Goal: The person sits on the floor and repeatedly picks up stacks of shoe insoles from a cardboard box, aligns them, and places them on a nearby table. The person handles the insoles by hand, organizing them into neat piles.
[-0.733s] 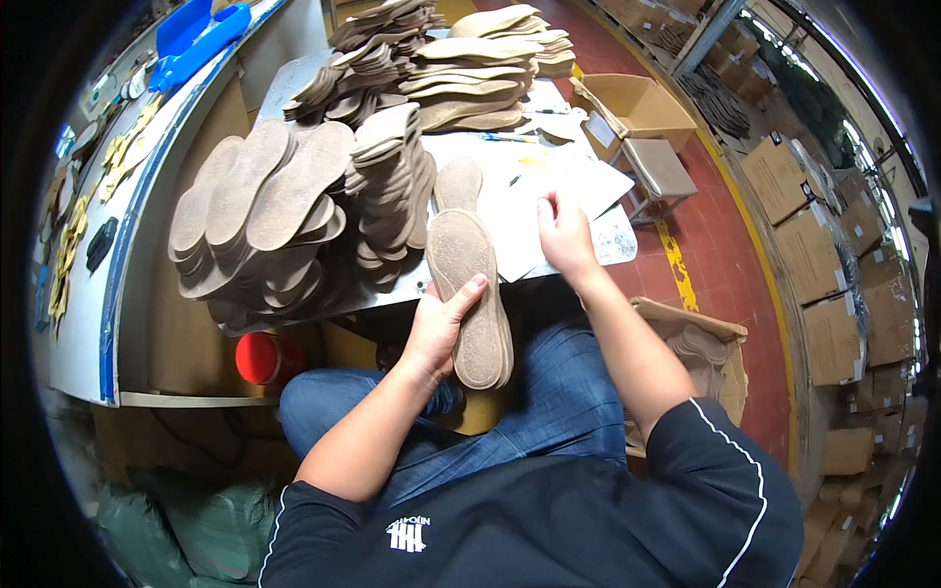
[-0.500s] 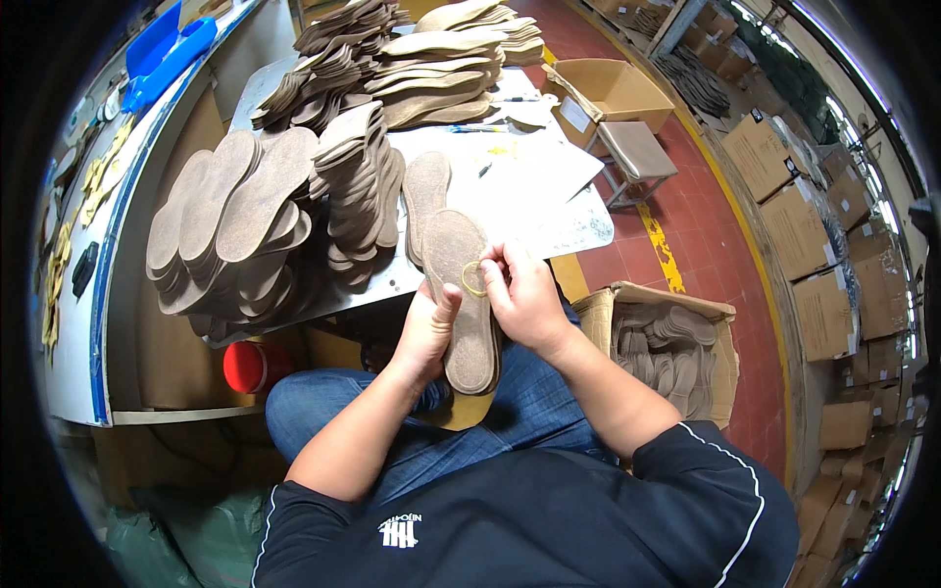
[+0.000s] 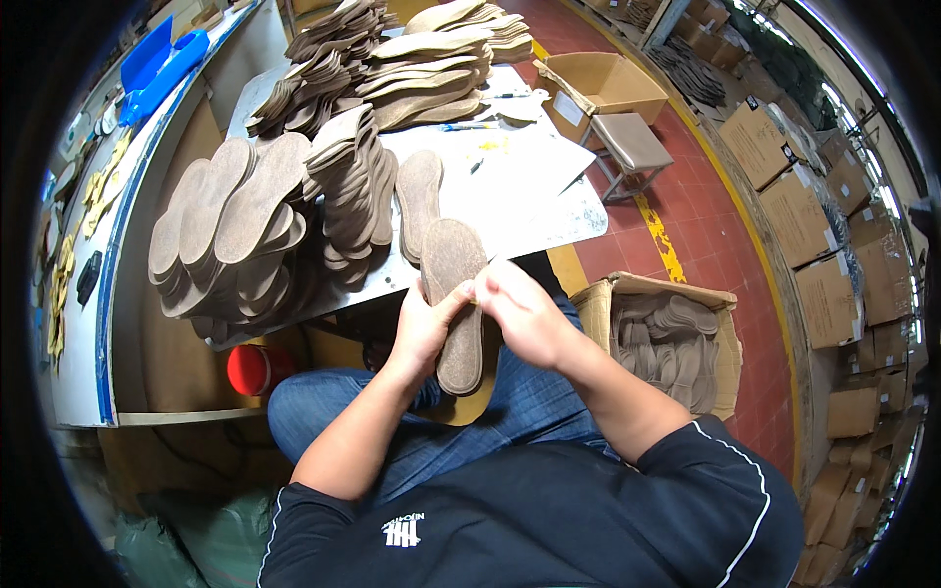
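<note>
A small bundle of brown shoe insoles (image 3: 456, 253) stands out over my lap, its top end resting near the table's edge. My left hand (image 3: 419, 328) is closed round the bundle's left side, thumb across the top insole. At the right side, my right hand (image 3: 524, 318) has its fingers pinched together, slightly blurred, on a thin yellow rubber band (image 3: 476, 298). Only a sliver of the band shows by the fingertips; the rest is hidden. Just beyond the bundle, another insole (image 3: 420, 186) lies on the table.
Tall stacks of insoles (image 3: 240, 201) cover the left and far parts of the white table (image 3: 573, 220). A carton of insoles (image 3: 725, 323) stands at my right. Beyond it are a stool (image 3: 632, 142) and an open carton (image 3: 613, 83). A red round container (image 3: 251, 369) sits under the table.
My right hand has drawn in against the bundle and turned. The yellow loop, open and visible before, is now mostly hidden at the fingertips. The bundle has shifted slightly lower and left.
</note>
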### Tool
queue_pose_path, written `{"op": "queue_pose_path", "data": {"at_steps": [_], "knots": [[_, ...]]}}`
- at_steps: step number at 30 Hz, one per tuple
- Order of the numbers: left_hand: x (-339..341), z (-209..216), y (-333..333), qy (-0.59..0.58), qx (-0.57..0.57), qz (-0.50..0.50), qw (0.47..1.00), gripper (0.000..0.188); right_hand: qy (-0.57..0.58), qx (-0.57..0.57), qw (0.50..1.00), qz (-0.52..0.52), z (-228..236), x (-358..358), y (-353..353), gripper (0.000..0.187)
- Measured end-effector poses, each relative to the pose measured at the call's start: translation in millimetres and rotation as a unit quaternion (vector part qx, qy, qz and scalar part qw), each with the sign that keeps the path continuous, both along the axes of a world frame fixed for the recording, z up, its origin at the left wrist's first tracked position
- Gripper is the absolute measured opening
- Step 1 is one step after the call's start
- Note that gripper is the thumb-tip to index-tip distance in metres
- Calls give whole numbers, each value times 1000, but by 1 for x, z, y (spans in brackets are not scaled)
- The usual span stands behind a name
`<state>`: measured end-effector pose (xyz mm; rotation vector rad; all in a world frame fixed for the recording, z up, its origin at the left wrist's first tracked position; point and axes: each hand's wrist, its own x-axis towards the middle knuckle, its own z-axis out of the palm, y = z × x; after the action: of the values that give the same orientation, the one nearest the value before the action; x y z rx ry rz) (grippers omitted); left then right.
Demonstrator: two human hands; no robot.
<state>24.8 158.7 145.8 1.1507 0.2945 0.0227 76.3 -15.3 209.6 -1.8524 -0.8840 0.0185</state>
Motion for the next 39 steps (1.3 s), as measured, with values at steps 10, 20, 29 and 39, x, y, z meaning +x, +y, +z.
{"op": "queue_pose_path", "data": {"at_steps": [10,20,29,39], "knots": [[-10,4,-10,-116,384,-63,914,82,-74,-47,994,66,85,-18,-5,11],[-11,50,8,-384,592,-211,676,67,420,46,902,-86,-14,60,-79,21],[-16,31,5,-288,425,-114,850,70,749,212,626,43,-105,28,-111,17],[-4,4,3,-21,-18,-106,994,74,815,346,465,-9,-93,-34,-147,31]]}}
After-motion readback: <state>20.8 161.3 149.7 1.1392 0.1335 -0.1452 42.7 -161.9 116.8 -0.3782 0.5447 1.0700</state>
